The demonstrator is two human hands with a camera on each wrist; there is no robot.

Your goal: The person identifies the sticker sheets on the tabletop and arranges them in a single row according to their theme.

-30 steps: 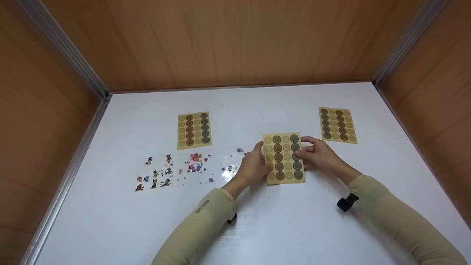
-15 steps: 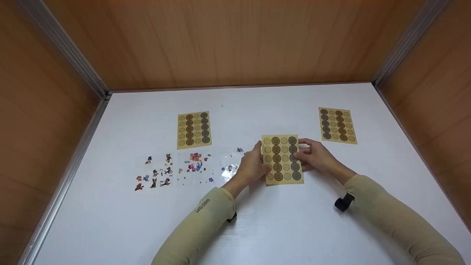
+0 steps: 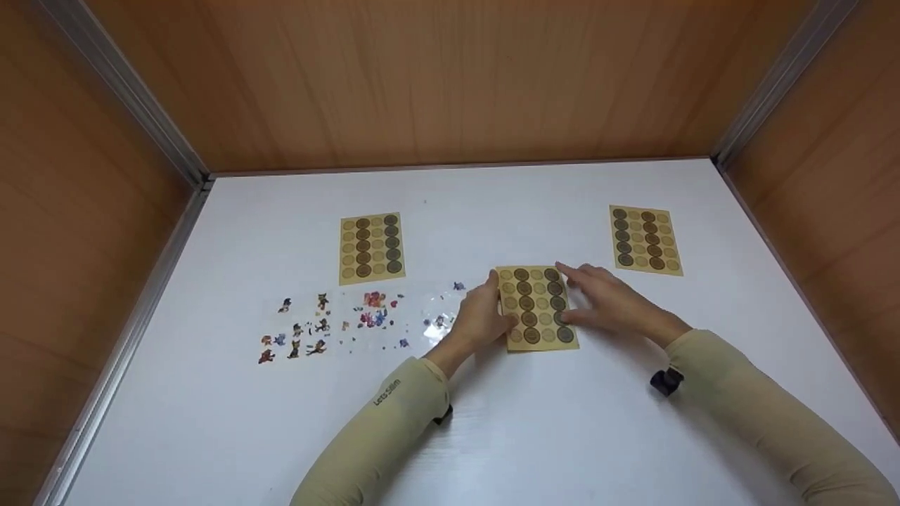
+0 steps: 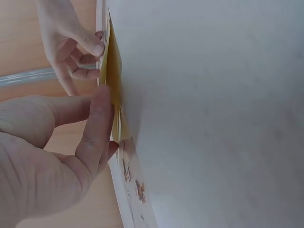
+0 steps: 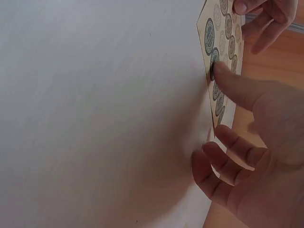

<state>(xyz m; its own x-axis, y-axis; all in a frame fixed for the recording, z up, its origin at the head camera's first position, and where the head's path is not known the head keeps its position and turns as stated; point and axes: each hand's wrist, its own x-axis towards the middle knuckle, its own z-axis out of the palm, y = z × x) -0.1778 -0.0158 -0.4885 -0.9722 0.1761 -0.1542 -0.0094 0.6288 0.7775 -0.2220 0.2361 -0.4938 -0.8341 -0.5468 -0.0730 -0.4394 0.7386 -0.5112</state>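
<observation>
A yellow sticker sheet point(image 3: 540, 309) with rows of round brown, dark and pale stickers is tilted slightly off the white table. My left hand point(image 3: 484, 313) pinches its left edge, thumb on the face and fingers beneath. At the right edge, the thumb of my right hand point(image 3: 608, 303) touches the stickers. In the right wrist view that hand's other fingers point(image 5: 209, 178) are spread beyond the sheet's edge, not gripping it. The left wrist view shows the yellow underside point(image 4: 114, 76) and another yellow layer's edge below; how many sheets there are I cannot tell.
Similar sticker sheets lie farther back, one at the left point(image 3: 372, 249) and one at the right point(image 3: 646, 239). Clear sheets with small colourful character stickers point(image 3: 374, 318) lie left of my left hand. Wooden panels point(image 3: 457, 84) enclose the table's back and sides.
The held sheet has come slightly nearer and left, and lower. My right hand has loosened its pinch, its index finger now extended toward the top corner. My left hand keeps its grip.
</observation>
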